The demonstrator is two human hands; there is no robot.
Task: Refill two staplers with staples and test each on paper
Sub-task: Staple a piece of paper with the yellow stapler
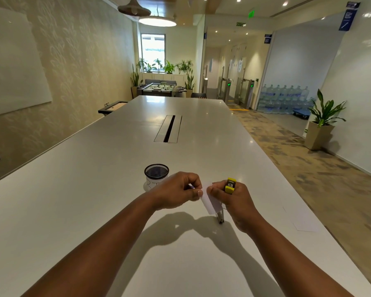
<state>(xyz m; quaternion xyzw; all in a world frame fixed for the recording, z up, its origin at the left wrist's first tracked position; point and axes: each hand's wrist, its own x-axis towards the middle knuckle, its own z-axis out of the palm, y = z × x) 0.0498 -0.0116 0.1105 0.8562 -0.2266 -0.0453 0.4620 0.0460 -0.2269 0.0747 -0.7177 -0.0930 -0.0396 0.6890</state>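
My right hand [234, 200] grips a yellow stapler [230, 185], whose front end sticks up above the knuckles. A small white slip of paper [210, 200] hangs between both hands, slanting down toward me. My left hand [178, 190] pinches the paper's left edge with thumb and fingers; a small purple-blue thing shows inside its curled fingers. A thin metal part [220, 217], apparently of the stapler, pokes out below the paper. A second stapler is not visible.
A black mesh cup [156, 171] stands on the white table [94, 200] just beyond my left hand. A sheet of white paper [304, 221] lies near the table's right edge. A cable slot [168, 128] sits mid-table. Carpet and a potted plant [323, 121] are to the right.
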